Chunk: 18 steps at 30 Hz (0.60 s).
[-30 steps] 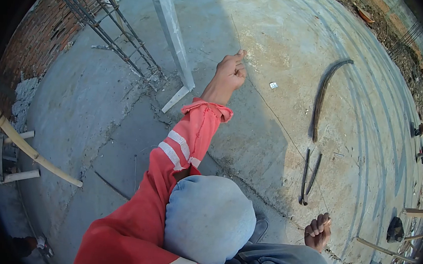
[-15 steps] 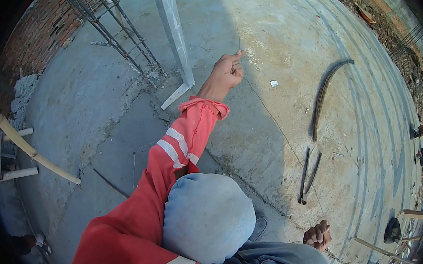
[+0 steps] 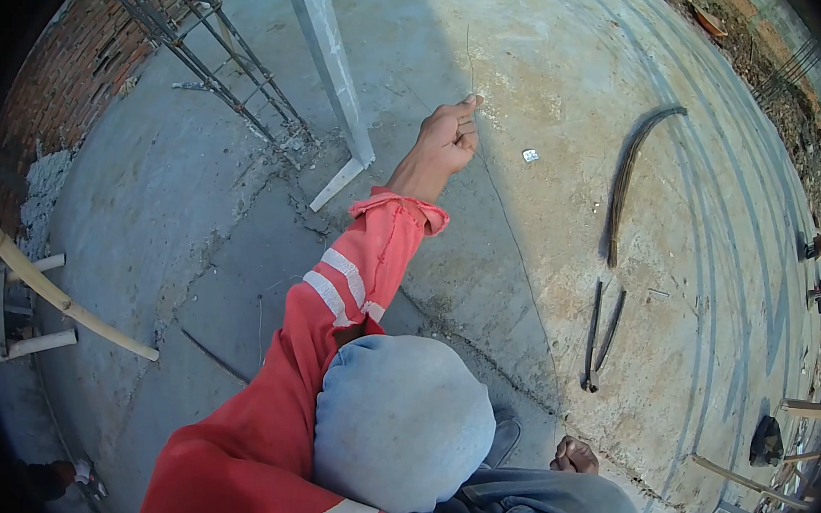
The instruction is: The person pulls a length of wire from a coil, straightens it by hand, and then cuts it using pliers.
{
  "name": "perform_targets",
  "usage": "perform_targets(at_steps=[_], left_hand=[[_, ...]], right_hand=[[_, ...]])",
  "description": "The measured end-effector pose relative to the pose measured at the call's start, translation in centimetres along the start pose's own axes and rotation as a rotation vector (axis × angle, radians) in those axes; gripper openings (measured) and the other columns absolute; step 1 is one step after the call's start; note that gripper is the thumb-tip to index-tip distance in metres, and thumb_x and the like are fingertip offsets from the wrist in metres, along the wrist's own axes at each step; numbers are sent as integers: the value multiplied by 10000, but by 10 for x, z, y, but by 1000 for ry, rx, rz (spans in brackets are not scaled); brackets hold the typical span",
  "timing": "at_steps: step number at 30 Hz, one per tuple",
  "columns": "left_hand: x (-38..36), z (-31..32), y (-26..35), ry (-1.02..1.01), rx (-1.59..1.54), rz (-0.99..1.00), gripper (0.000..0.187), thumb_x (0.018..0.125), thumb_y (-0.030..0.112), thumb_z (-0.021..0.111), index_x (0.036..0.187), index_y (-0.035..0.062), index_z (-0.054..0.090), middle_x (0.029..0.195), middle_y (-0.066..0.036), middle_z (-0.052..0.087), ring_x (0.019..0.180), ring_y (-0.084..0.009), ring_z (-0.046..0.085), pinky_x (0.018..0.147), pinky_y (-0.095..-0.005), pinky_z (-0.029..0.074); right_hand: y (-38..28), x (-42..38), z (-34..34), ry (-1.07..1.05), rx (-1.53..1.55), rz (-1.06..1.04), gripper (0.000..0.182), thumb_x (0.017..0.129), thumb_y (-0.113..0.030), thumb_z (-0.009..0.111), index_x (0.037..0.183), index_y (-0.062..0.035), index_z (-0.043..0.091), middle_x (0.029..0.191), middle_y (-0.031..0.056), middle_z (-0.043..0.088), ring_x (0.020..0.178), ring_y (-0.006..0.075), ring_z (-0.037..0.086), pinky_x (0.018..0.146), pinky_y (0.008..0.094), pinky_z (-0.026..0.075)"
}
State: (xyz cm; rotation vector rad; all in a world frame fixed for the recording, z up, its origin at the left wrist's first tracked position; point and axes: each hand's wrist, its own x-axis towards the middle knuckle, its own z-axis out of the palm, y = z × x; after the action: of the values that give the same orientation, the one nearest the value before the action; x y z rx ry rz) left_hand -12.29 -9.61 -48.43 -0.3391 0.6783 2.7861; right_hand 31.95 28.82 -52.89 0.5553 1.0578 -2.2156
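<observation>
Concrete floor (image 3: 186, 287) spreads across the scene, shaded on the left and sunlit on the right. Thin wire (image 3: 523, 256) runs over it in a long, shallow curve between the two hands. The left hand (image 3: 451, 136), farther out, pinches the wire between thumb and fingers, with a short length poking out beyond it. The right hand (image 3: 576, 456), near and just beside the right knee (image 3: 545, 508), is clenched; the wire seems to end at it, though the hold is too small to make out. Right of the wire lies a pair of pincers (image 3: 602, 344), handles apart, and just beyond it a curved wire bundle (image 3: 620, 191). A pale scrap (image 3: 530, 155) sits between the left hand and the bundle. Farther left stand a metal post (image 3: 325, 57) and a rebar cage (image 3: 215, 48), near a brick wall (image 3: 88, 67).
</observation>
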Motion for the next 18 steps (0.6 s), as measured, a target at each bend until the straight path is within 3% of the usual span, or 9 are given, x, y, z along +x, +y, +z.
perform_targets(at_steps=[2,3,5,6,8,9,12,13,18], left_hand=[[0,2,-5,50,4,-13,183,915,143,618,1038,16,574,580,98,251,439,-20,198,408,-194,161],[-1,3,-6,50,4,-11,183,915,143,618,1038,16,574,580,98,251,439,-20,198,408,-194,161],[-2,4,-8,68,0,26,187,908,134,627,1045,16,579,595,91,257,445,-24,203,409,-198,170],[-2,6,-8,67,2,24,187,908,134,627,1045,16,579,595,91,257,445,-24,203,409,-198,170],[-2,10,-5,230,26,100,213,916,136,618,1097,40,559,565,91,183,442,-39,162,416,-209,150],[-4,10,-4,229,27,100,213,916,136,618,1097,40,559,565,91,183,442,-39,162,416,-209,150],[-5,10,-4,243,19,75,182,913,135,622,1066,48,578,565,90,183,443,-44,161,419,-213,153],[-5,12,-4,238,13,72,188,916,137,618,1077,52,571,565,90,183,441,-43,161,417,-212,149],[-2,12,1,201,8,47,192,928,139,599,1094,55,550,555,91,181,432,-43,152,409,-210,136]], right_hand=[[-2,4,14,248,-148,-27,236,940,-217,546,826,-15,586,544,-13,402,471,57,277,444,228,244],[-7,7,26,246,-149,-27,236,940,-217,546,826,-15,586,544,-13,402,471,57,277,444,228,244],[-14,8,45,475,-536,-275,244,928,-246,588,836,-22,605,573,-29,426,505,41,311,473,211,249],[-13,7,42,476,-533,-277,244,928,-246,588,836,-22,605,573,-29,426,505,41,311,473,211,249],[-14,4,32,565,-714,-640,244,910,-269,632,844,-35,615,578,-53,435,509,24,321,470,206,233],[-16,-1,22,610,-640,-686,244,902,-269,648,859,-30,631,564,-65,428,497,21,319,462,209,220],[-27,2,32,765,-605,-717,249,901,-274,651,894,-25,660,546,-69,398,481,21,292,453,211,207],[-29,3,29,801,-663,-615,269,906,-270,638,931,-6,684,564,-56,408,509,38,326,475,224,244],[-28,9,46,733,-1026,-465,271,914,-233,601,931,20,695,612,-18,463,597,83,376,549,261,303]])
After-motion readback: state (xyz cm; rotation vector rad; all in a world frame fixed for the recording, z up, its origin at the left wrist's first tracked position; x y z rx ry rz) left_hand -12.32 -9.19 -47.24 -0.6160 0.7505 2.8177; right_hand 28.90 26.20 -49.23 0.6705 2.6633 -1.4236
